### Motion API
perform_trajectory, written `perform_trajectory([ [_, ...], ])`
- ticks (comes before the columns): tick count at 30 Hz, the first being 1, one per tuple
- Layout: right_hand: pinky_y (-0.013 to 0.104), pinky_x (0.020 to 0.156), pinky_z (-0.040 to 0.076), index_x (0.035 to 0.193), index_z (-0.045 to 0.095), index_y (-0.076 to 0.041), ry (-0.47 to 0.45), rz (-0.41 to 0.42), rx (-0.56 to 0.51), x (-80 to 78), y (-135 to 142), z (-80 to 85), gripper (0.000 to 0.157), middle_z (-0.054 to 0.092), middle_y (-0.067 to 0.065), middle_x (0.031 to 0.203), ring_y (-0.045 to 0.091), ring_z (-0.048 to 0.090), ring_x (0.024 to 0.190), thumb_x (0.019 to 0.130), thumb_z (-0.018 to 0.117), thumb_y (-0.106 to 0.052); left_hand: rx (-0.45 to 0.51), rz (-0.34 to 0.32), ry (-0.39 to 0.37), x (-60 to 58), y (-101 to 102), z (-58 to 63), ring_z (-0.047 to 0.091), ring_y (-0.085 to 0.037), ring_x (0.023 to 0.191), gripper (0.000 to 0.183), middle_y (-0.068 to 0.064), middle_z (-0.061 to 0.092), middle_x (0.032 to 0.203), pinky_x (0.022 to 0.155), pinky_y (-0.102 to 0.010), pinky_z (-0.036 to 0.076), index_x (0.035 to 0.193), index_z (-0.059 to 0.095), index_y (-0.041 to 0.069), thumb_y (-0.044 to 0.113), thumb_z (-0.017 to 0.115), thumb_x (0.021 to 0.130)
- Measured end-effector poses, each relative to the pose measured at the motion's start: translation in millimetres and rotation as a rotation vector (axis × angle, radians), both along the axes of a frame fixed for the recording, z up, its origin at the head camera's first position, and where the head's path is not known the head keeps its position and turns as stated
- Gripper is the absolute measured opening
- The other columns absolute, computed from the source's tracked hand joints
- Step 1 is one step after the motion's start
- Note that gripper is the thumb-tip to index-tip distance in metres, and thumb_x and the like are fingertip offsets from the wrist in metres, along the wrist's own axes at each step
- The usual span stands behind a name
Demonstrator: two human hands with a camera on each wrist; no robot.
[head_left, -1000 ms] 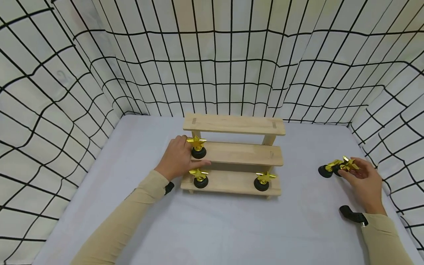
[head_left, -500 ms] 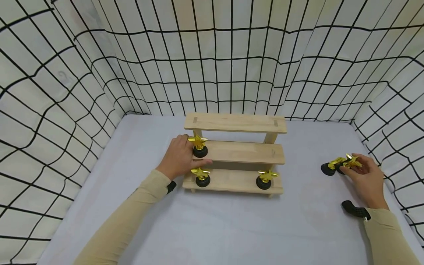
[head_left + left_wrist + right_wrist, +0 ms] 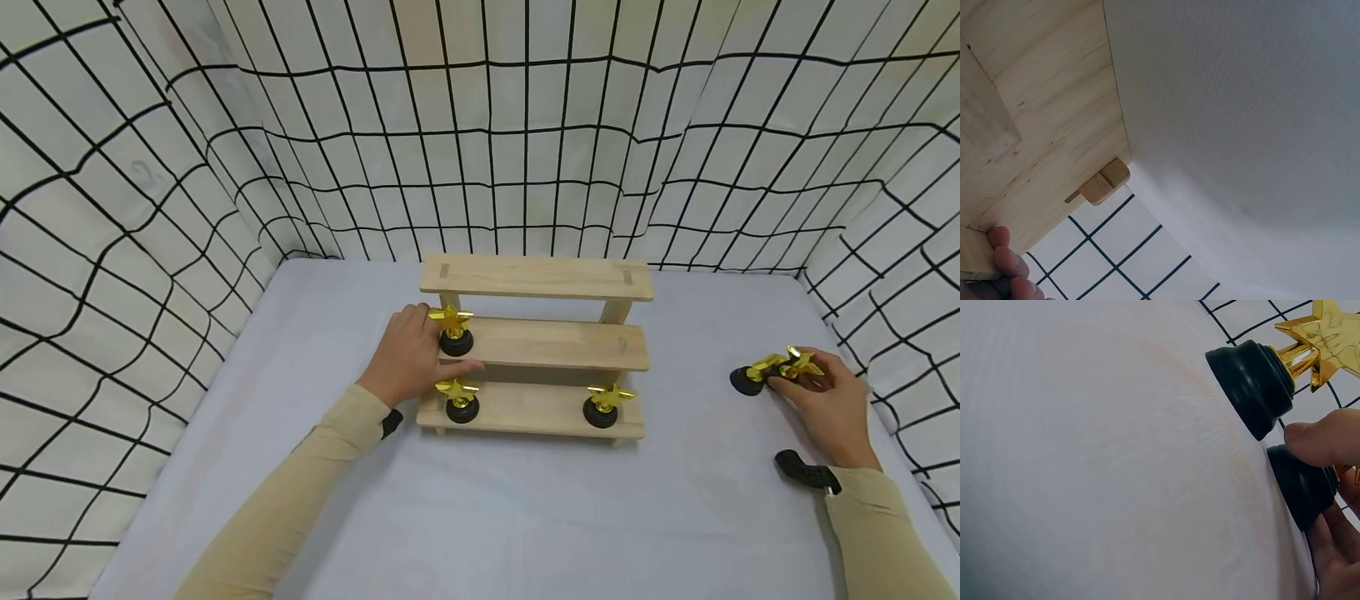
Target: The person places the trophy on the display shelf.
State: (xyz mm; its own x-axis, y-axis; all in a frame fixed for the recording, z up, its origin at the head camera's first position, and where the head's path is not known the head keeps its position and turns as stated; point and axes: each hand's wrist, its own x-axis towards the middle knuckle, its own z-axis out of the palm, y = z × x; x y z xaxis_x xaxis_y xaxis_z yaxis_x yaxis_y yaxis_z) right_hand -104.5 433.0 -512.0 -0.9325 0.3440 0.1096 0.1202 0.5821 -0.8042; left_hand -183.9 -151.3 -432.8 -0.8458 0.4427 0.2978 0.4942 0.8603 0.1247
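Note:
A three-tier wooden shelf stand (image 3: 555, 343) stands on the white-covered table. My left hand (image 3: 407, 354) grips the left end of its middle tier; in the left wrist view the fingertips (image 3: 1011, 261) curl round the wood. A gold star trophy (image 3: 454, 329) with a round black base stands beside that hand on the middle tier. On the lowest tier are a left trophy (image 3: 459, 400) and a right trophy (image 3: 602, 404). Far right, my right hand (image 3: 832, 408) holds another star trophy (image 3: 1302, 487) between thumb and fingers, its base at the cloth. One more trophy (image 3: 1252, 387) stands close beside it.
Black grid netting (image 3: 525, 158) walls the table at the back and both sides, with white cloth behind it. The right hand is near the right-hand netting. White cloth (image 3: 525, 517) covers the tabletop in front of the stand and between it and the right hand.
The head view has shifted slightly, so everything sits a little further right in it. Both hands keep their places on the shelf stand and the trophy.

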Motion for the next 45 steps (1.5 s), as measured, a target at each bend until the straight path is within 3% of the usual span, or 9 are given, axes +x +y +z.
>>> perform_trajectory([
  [10, -0.005, 0.086, 0.039, 0.149, 0.051, -0.02, 0.005, 0.006, 0.002, -1.4, 0.6, 0.6, 0.063, 0.046, -0.035, 0.117, -0.019, 0.046, 0.105, 0.093, 0.078, -0.022, -0.012, 0.002, 0.019, 0.1, -0.4, 2.7, 0.045, -0.021, 0.076, 0.081, -0.003, 0.05, 0.077, 0.07, -0.033, 0.032, 0.1, 0.074, 0.006, 0.082, 0.073, 0.072],
  [22, -0.005, 0.081, 0.039, 0.149, 0.048, -0.011, -0.051, -0.049, 0.006, -0.1, -0.5, -2.7, 0.068, 0.047, -0.028, 0.119, -0.02, 0.045, 0.1, 0.092, 0.079, -0.03, -0.014, 0.007, 0.004, -0.7, 1.1, 2.2, 0.046, -0.022, 0.078, 0.079, -0.002, 0.052, 0.079, 0.072, -0.034, 0.034, 0.106, 0.075, 0.01, 0.081, 0.073, 0.072],
  [27, -0.004, 0.081, 0.039, 0.148, 0.048, -0.013, -0.058, -0.056, -0.003, 0.6, -0.5, -2.5, 0.067, 0.045, -0.031, 0.116, -0.02, 0.045, 0.1, 0.092, 0.079, -0.032, -0.011, -0.003, 0.003, -0.3, 1.2, 2.5, 0.046, -0.021, 0.078, 0.078, -0.002, 0.051, 0.078, 0.072, -0.034, 0.033, 0.107, 0.075, 0.011, 0.081, 0.073, 0.073],
  [30, -0.004, 0.081, 0.038, 0.149, 0.048, -0.013, -0.063, -0.062, 0.005, 1.4, -0.6, -2.2, 0.068, 0.049, -0.026, 0.119, -0.02, 0.044, 0.1, 0.092, 0.079, -0.035, -0.013, -0.008, 0.009, -0.2, 1.0, 2.8, 0.045, -0.021, 0.077, 0.078, -0.002, 0.05, 0.078, 0.071, -0.033, 0.032, 0.105, 0.074, 0.01, 0.082, 0.072, 0.073],
  [33, -0.004, 0.08, 0.038, 0.151, 0.046, -0.01, -0.07, -0.062, 0.013, 0.9, -1.4, -0.8, 0.072, 0.054, -0.012, 0.128, -0.02, 0.044, 0.101, 0.092, 0.078, -0.037, -0.018, -0.008, 0.017, -0.3, 0.2, 3.3, 0.045, -0.021, 0.077, 0.079, -0.001, 0.05, 0.077, 0.071, -0.033, 0.032, 0.104, 0.075, 0.01, 0.083, 0.071, 0.073],
  [39, -0.004, 0.079, 0.037, 0.154, 0.043, -0.009, -0.101, -0.076, 0.023, 3.0, 0.8, 1.8, 0.077, 0.053, 0.006, 0.138, -0.02, 0.042, 0.1, 0.092, 0.078, -0.039, -0.03, -0.008, 0.023, 0.8, -0.6, 1.6, 0.046, -0.021, 0.077, 0.08, -0.001, 0.05, 0.077, 0.07, -0.032, 0.033, 0.103, 0.076, 0.009, 0.084, 0.07, 0.073],
  [43, -0.004, 0.077, 0.037, 0.156, 0.041, -0.01, -0.124, -0.098, 0.023, 5.0, 5.2, 4.7, 0.079, 0.052, 0.009, 0.14, -0.019, 0.042, 0.1, 0.093, 0.077, -0.04, -0.026, -0.005, 0.021, 1.4, 0.3, 1.4, 0.046, -0.021, 0.077, 0.079, -0.002, 0.05, 0.078, 0.07, -0.032, 0.033, 0.105, 0.076, 0.009, 0.081, 0.073, 0.072],
  [45, -0.004, 0.077, 0.038, 0.156, 0.04, -0.01, -0.126, -0.104, 0.01, 5.1, 6.9, 6.5, 0.08, 0.053, 0.0, 0.136, -0.018, 0.042, 0.101, 0.092, 0.077, -0.04, -0.024, -0.002, 0.023, 1.5, 0.8, 2.6, 0.046, -0.021, 0.077, 0.079, -0.002, 0.051, 0.078, 0.07, -0.033, 0.033, 0.105, 0.075, 0.009, 0.081, 0.073, 0.072],
])
